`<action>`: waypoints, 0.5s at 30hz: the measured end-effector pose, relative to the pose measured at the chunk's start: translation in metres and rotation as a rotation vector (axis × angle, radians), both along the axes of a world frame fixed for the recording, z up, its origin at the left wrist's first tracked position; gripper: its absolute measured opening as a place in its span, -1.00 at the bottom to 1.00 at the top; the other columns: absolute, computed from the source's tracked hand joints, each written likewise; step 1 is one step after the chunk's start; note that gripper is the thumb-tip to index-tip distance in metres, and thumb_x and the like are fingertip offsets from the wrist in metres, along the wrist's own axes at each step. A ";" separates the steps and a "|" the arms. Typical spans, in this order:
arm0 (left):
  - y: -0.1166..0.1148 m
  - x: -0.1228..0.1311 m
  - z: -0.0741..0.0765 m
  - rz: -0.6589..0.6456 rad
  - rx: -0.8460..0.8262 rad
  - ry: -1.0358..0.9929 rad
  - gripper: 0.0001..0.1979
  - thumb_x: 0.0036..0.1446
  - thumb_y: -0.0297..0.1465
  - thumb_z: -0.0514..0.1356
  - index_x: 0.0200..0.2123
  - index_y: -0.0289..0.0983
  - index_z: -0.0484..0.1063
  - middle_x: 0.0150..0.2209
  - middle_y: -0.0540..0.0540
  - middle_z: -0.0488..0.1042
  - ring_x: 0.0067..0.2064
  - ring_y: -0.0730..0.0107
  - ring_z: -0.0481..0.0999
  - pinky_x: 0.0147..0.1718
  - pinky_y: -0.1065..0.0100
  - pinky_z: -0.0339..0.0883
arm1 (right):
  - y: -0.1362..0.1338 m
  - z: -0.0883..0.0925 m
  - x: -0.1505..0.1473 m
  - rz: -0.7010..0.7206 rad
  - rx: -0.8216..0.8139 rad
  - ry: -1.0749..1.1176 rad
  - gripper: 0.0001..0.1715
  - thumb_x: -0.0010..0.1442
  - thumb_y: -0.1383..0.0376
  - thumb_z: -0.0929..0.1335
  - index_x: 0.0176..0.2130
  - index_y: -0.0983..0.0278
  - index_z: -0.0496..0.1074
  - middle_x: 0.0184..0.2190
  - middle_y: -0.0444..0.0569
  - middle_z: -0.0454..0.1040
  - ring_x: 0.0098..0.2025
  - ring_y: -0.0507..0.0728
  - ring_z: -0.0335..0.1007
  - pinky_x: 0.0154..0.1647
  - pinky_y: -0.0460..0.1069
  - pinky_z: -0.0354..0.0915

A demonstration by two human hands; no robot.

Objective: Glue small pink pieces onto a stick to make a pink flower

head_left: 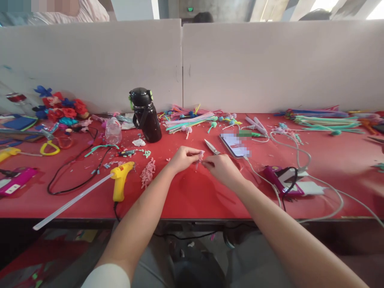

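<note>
A small pinkish-purple pipe cleaner piece point(201, 156) is held over the red table, between my two hands. My left hand point(185, 159) pinches it between thumb and fingertips. From the other side, my right hand point(222, 168) has its fingers closed at the lower part of the same piece; the exact contact is too small to make out. Scissors point(211, 146) lie just beyond my right hand, which partly covers them. A pile of short pink pipe cleaner cuttings point(148, 174) sits left of my left forearm. Beside that pile rests a yellow glue gun point(119, 185) with a long glue stick.
A black bottle point(147, 120) and a clear plastic bottle point(113, 132) stand behind. A phone point(234, 145) lies at right, cabled near a purple power strip point(282, 182). Pipe cleaner bundles point(327, 122) line the white partition point(270, 64). Colourful flowers point(64, 110) are far left.
</note>
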State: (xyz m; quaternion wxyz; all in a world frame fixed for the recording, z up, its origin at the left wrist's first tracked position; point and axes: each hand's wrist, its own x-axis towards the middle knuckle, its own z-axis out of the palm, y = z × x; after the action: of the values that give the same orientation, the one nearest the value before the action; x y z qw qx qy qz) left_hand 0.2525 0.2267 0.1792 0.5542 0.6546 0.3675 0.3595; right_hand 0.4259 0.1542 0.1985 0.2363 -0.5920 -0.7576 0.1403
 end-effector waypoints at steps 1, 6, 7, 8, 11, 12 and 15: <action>0.000 0.000 0.000 -0.012 0.018 0.017 -0.61 -0.02 -0.17 0.47 -0.23 -0.38 0.68 -0.39 -0.13 0.63 -0.39 0.43 0.52 -0.28 0.34 0.44 | 0.000 0.001 0.002 0.008 -0.005 0.005 -0.80 0.29 0.37 0.38 -0.29 0.24 0.65 -0.40 0.00 0.64 -0.37 0.13 0.49 -0.31 -0.03 0.19; 0.000 -0.001 0.000 -0.055 0.107 0.082 -0.60 0.14 -0.15 0.34 -0.17 -0.40 0.67 -0.50 -0.06 0.54 -0.52 0.51 0.39 -0.44 0.39 0.29 | 0.001 0.006 0.014 0.057 -0.016 0.012 -0.86 0.24 0.39 0.42 -0.30 0.25 0.64 -0.39 -0.03 0.64 -0.36 0.11 0.48 -0.30 -0.04 0.22; 0.000 -0.001 0.000 -0.065 0.116 0.095 -0.59 0.15 -0.14 0.34 -0.17 -0.40 0.67 -0.51 -0.06 0.52 -0.51 0.51 0.38 -0.44 0.40 0.28 | 0.001 0.006 0.017 0.055 -0.012 0.029 -0.84 0.24 0.39 0.41 -0.29 0.24 0.64 -0.37 -0.03 0.65 -0.34 0.11 0.49 -0.28 -0.04 0.23; 0.000 -0.001 0.000 -0.077 0.124 0.109 -0.58 0.16 -0.12 0.33 -0.19 -0.40 0.67 -0.52 -0.06 0.51 -0.51 0.51 0.37 -0.44 0.40 0.26 | 0.001 0.006 0.020 0.051 -0.011 0.050 -0.84 0.24 0.38 0.41 -0.29 0.23 0.64 -0.35 -0.03 0.66 -0.33 0.12 0.50 -0.27 -0.03 0.24; -0.002 -0.001 0.002 -0.132 0.131 0.141 -0.55 0.17 -0.07 0.32 -0.23 -0.40 0.67 -0.54 -0.04 0.47 -0.52 0.52 0.33 -0.44 0.40 0.23 | 0.002 0.003 0.027 0.027 -0.006 0.092 -0.87 0.24 0.33 0.42 -0.28 0.23 0.64 -0.36 -0.04 0.65 -0.34 0.13 0.50 -0.28 -0.03 0.26; -0.003 -0.002 0.002 -0.166 0.125 0.147 -0.54 0.17 -0.06 0.31 -0.22 -0.39 0.67 -0.54 -0.03 0.46 -0.52 0.52 0.32 -0.44 0.39 0.23 | 0.003 0.002 0.028 0.018 0.001 0.100 -0.88 0.23 0.32 0.43 -0.28 0.23 0.63 -0.37 -0.04 0.65 -0.35 0.13 0.50 -0.30 -0.03 0.26; -0.005 -0.002 0.005 -0.252 0.115 0.169 -0.52 0.18 -0.04 0.30 -0.13 -0.36 0.67 -0.52 -0.01 0.45 -0.51 0.52 0.30 -0.43 0.39 0.23 | 0.005 0.000 0.030 -0.015 0.028 0.131 -0.88 0.18 0.32 0.45 -0.23 0.24 0.61 -0.37 -0.03 0.64 -0.36 0.13 0.49 -0.32 -0.03 0.26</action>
State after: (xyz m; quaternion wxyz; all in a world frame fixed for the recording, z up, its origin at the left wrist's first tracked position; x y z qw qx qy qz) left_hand 0.2507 0.2216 0.1844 0.5235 0.7541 0.3068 0.2513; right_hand 0.4564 0.1589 0.1984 0.2945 -0.5838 -0.7381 0.1664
